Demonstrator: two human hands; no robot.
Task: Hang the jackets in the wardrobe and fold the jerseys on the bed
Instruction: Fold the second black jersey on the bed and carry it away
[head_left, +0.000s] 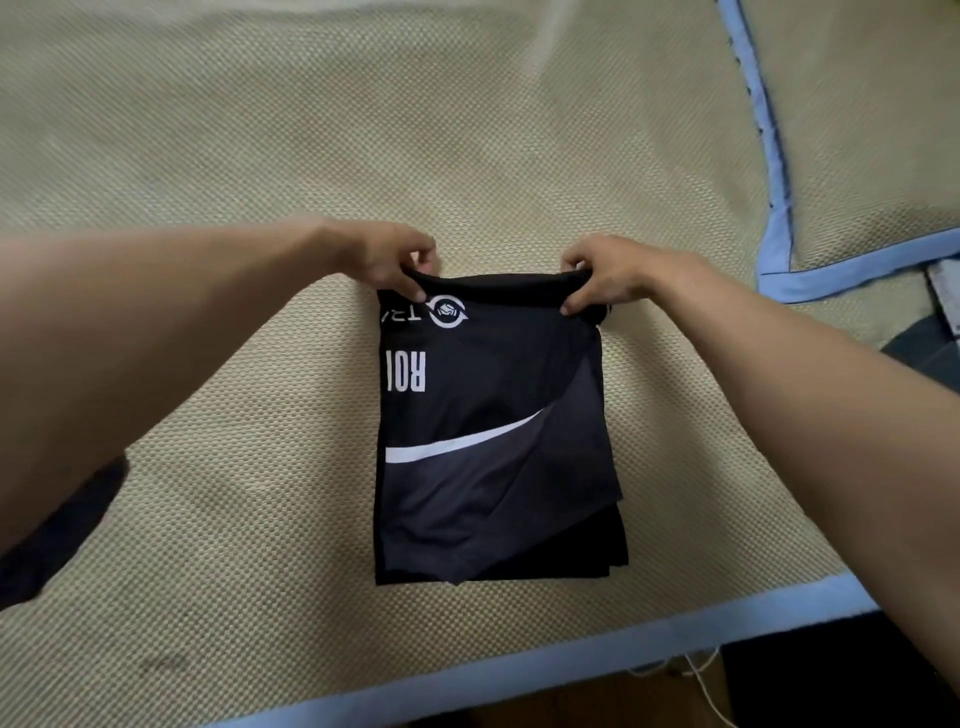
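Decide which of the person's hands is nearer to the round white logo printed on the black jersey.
Left. The left hand pinches the jersey's far edge just beside the round logo. The right hand holds the same edge at the opposite corner, farther away.

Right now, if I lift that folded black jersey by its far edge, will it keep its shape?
Probably not. The black jersey looks thin and floppy, and its loose near layers would likely unfold. It seems light, pinched by left hand and right hand.

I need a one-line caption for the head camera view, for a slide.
Both hands, left hand and right hand, pinch the far edge of a folded black jersey on a woven bed mat.
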